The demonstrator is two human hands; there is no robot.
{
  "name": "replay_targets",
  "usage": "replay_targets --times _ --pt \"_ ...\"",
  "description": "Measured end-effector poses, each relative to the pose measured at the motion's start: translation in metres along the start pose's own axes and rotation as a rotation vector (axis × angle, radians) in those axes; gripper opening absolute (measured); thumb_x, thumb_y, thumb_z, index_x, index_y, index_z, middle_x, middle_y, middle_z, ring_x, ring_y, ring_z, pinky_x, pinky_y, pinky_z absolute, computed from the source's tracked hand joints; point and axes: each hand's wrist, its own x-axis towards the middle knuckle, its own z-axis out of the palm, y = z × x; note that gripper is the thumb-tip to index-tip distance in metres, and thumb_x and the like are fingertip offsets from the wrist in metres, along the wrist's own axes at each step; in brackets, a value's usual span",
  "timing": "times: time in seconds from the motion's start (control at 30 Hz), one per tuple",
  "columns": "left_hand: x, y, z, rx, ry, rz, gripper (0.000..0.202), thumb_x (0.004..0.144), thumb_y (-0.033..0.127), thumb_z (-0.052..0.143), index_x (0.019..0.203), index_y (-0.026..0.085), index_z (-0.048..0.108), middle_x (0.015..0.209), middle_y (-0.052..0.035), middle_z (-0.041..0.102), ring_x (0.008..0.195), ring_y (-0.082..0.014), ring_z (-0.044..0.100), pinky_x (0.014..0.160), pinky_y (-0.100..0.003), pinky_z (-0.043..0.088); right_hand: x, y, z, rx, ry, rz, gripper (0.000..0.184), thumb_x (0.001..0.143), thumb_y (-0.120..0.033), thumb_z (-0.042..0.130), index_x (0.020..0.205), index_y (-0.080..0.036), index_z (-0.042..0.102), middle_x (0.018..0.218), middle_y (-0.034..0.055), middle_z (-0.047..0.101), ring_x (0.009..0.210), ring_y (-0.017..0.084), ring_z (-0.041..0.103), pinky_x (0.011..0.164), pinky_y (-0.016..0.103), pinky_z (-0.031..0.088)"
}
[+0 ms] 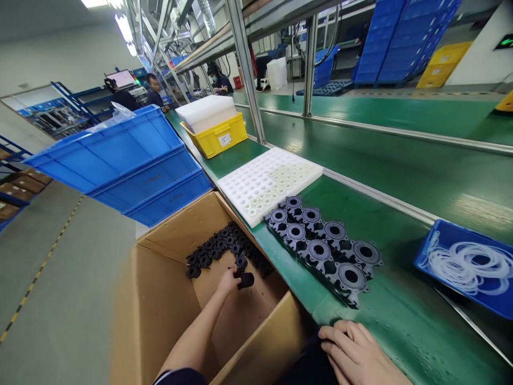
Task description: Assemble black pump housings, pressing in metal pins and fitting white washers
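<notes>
My left hand [229, 280] reaches down into an open cardboard box [168, 299] and is closed on a black plastic part [245, 279]. A heap of the same black parts [218, 248] lies at the far side of the box floor. My right hand [355, 353] rests flat on the near edge of the green bench [401, 321], fingers stretched out, holding nothing. Just beyond it, several black flanged parts [320, 248] stand in two rows on the bench.
A white foam tray with round holes [266, 182] lies behind the rows. A small blue tray of white rings [467, 264] is at the right. Stacked blue crates [124, 160] and a yellow bin [216, 136] with white foam stand at the left. People work far back.
</notes>
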Motion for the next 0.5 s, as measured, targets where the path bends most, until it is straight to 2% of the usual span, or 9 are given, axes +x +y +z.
replay_targets --times 0.1,0.2,0.27,0.37,0.43,0.5 --pt "-0.051 0.009 -0.033 -0.268 -0.008 0.131 0.046 0.085 0.046 0.07 0.117 0.014 0.062 0.099 -0.0078 0.07 0.08 -0.0193 0.068 0.072 -0.033 0.056 -0.001 0.0 -0.001 0.082 0.005 0.023 0.026 0.095 -0.012 0.044 0.103 -0.023 0.067 0.108 0.0033 0.07 0.093 0.021 0.063 0.082 0.035 0.056" --pt "-0.108 0.028 -0.042 -0.529 -0.01 0.306 0.067 0.072 0.057 0.076 0.126 0.018 0.061 0.106 -0.0092 0.072 0.091 -0.025 0.069 0.077 -0.034 0.056 0.001 -0.005 -0.002 0.202 0.021 0.064 0.022 0.096 -0.017 0.05 0.114 -0.023 0.062 0.114 0.0066 0.067 0.104 0.02 0.064 0.09 0.031 0.057" --pt "-0.142 0.049 -0.036 -0.646 -0.014 0.392 0.064 0.072 0.06 0.075 0.119 0.019 0.066 0.102 -0.0095 0.073 0.093 -0.0262 0.069 0.082 -0.036 0.055 0.006 -0.012 -0.008 0.277 0.064 0.11 0.028 0.097 -0.02 0.054 0.125 -0.023 0.055 0.121 0.0081 0.064 0.115 0.019 0.061 0.098 0.029 0.055" --pt "-0.182 0.092 -0.014 -0.748 -0.093 0.521 0.044 0.065 0.05 0.084 0.096 0.02 0.075 0.099 -0.0078 0.074 0.094 -0.0264 0.068 0.085 -0.035 0.054 0.018 -0.028 -0.029 0.348 0.156 0.171 0.041 0.097 -0.024 0.056 0.137 -0.024 0.046 0.13 0.0091 0.059 0.122 0.018 0.057 0.103 0.028 0.051" --pt "-0.201 0.124 0.005 -0.822 -0.219 0.616 0.027 0.066 0.039 0.086 0.084 0.021 0.077 0.098 -0.007 0.074 0.093 -0.0254 0.068 0.083 -0.034 0.054 0.023 -0.036 -0.045 0.375 0.218 0.21 0.04 0.096 -0.024 0.057 0.135 -0.025 0.047 0.127 0.0085 0.06 0.117 0.018 0.059 0.099 0.028 0.053" --pt "-0.213 0.152 0.028 -0.875 -0.308 0.669 0.022 0.069 0.033 0.085 0.086 0.022 0.078 0.103 -0.0064 0.074 0.095 -0.0254 0.068 0.084 -0.034 0.055 0.021 -0.04 -0.059 0.379 0.281 0.254 0.029 0.096 -0.024 0.058 0.125 -0.025 0.053 0.114 0.0064 0.064 0.104 0.017 0.062 0.089 0.027 0.055"
